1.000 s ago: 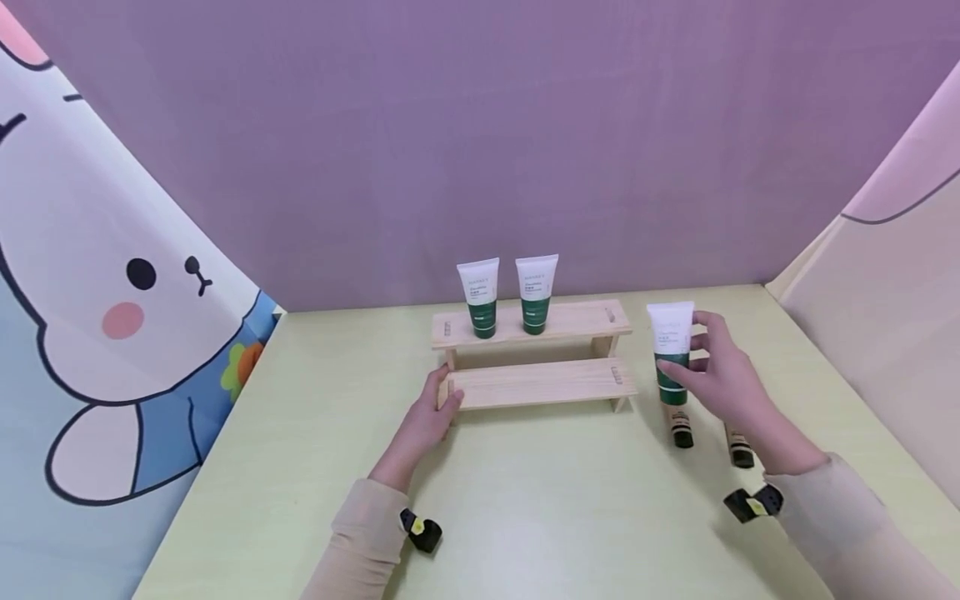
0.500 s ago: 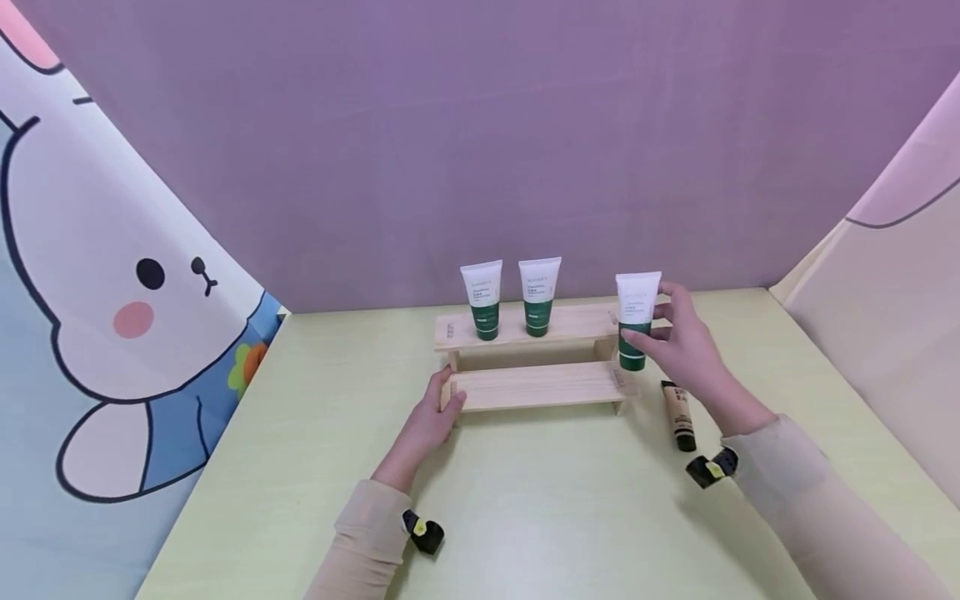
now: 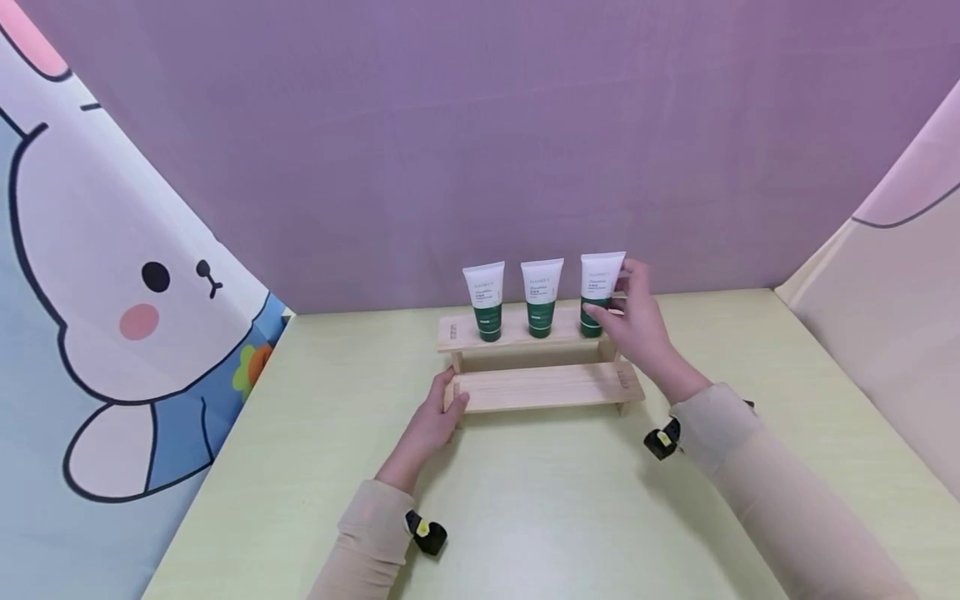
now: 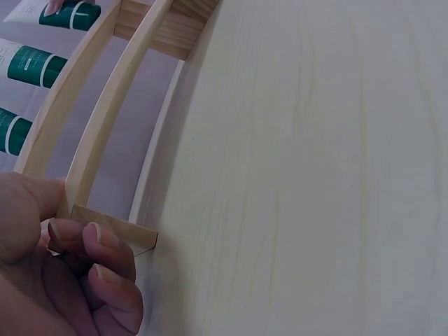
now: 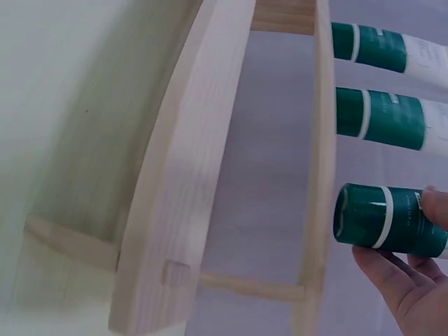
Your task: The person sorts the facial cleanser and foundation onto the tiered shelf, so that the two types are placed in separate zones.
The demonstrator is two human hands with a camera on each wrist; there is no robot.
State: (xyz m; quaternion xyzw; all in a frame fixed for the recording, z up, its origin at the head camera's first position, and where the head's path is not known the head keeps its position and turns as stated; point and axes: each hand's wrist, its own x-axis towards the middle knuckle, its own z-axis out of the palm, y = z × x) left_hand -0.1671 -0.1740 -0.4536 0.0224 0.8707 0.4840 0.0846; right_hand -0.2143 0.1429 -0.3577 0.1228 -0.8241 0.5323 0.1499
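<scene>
We seem inside a cloth-walled booth (image 3: 892,283): purple sheet (image 3: 450,150) at twelve o'clock, cartoon sheet (image 3: 97,275) at nine, table (image 3: 532,508) at six.

The right hand (image 3: 639,323) has carried a white-and-green plastic squeeze tube (image 3: 600,285) from over the right side of the pale yellow-green counter (image 3: 540,508) to the right end of the pale wooden rack's upper shelf (image 3: 513,330).

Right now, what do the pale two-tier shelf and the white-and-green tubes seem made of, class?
Pale two-tier shelf: apparently unvarnished wood, matt with visible grain. White-and-green tubes: probably plastic, given flattened ends; green caps look glossy, catching highlights.
</scene>
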